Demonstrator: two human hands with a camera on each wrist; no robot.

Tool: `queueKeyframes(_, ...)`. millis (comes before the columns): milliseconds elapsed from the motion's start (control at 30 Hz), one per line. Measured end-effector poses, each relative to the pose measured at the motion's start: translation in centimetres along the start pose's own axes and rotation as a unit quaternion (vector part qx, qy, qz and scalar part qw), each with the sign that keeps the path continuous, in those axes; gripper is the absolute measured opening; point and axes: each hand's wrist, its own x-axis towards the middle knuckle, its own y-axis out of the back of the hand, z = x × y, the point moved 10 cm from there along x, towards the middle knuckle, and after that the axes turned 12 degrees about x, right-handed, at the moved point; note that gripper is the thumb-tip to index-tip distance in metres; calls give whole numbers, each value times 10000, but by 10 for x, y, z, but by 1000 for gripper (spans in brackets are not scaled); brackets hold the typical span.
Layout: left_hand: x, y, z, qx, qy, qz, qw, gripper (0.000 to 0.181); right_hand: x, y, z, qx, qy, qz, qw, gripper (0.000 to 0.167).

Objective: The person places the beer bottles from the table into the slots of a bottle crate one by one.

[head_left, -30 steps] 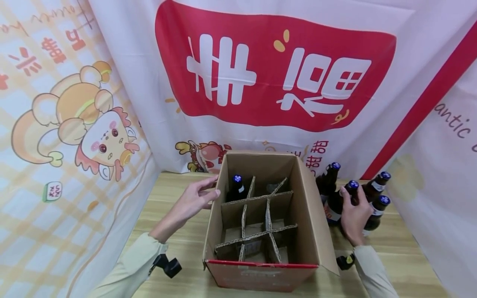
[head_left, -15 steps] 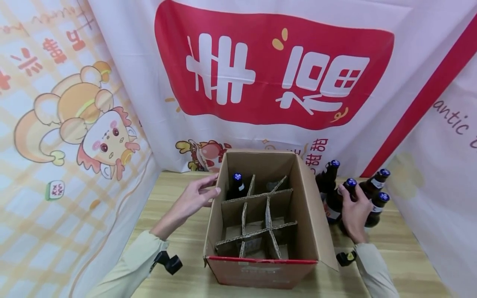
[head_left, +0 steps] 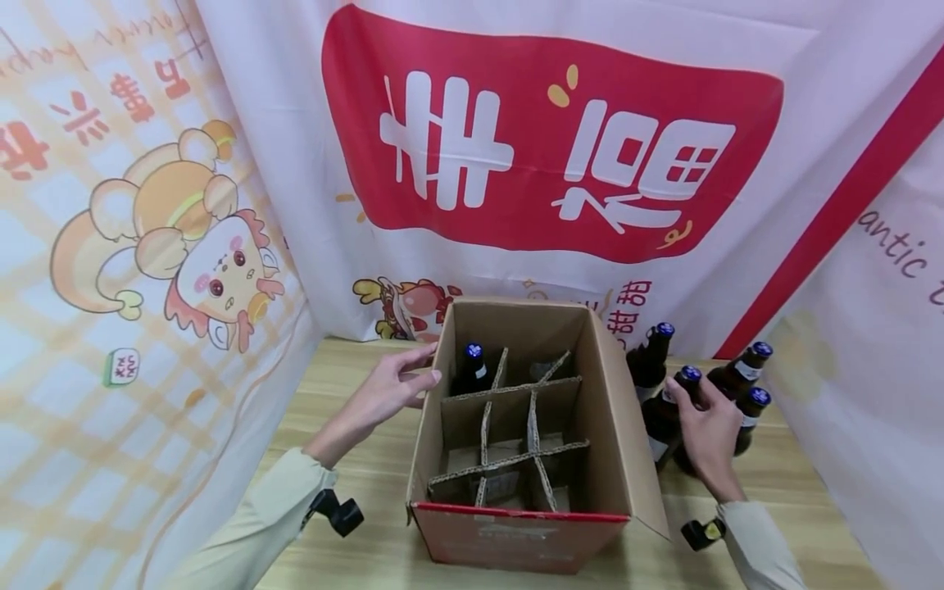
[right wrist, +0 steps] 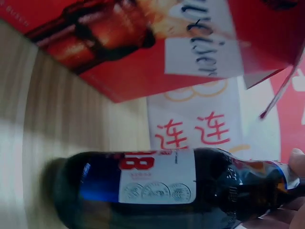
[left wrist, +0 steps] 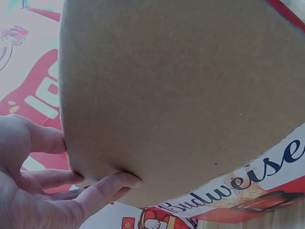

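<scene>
In the head view, the carton (head_left: 516, 545) stands upright at the near edge of the table (head_left: 369, 467), its top open; cardboard dividers (head_left: 509, 461) presumably keep glass apart. One bottle (head_left: 472, 373) sits in its far-left compartment. The left hand (head_left: 391, 389) touches the carton's left side, probably to steady it. The right hand (head_left: 711, 434) holds the neck of the gripped bottle (head_left: 661, 416), just beside the carton's right wall. Three other bottles (head_left: 647, 360) cluster around it towards the table's far right corner, seemingly within easy reach.

In the left wrist view, loosely extended fingers rest against the flap (left wrist: 190, 95) and its edge, pressing rather than clutching.

In the right wrist view, thumb and fingers close narrowly around the neck, likely because it is the slimmest handhold; body and label extend away below the grip. Whether its base touches the table, I cannot tell.
</scene>
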Motion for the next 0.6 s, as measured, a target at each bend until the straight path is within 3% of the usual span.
queueKeyframes(267, 1, -1, 0, -16, -8, 12, 10000, 64, 14, 7, -24, 17, -431, -422, 9982, 18)
queueKeyframes(467, 1, -1, -1, -17, 15, -16, 10000, 64, 30, 12, -46, 468, -739, -563, 9946, 27)
queueKeyframes(600, 1, -2, -1, -24, 7, -41, 10000, 64, 40, 16, -58, 682, -1155, -783, 9879, 38)
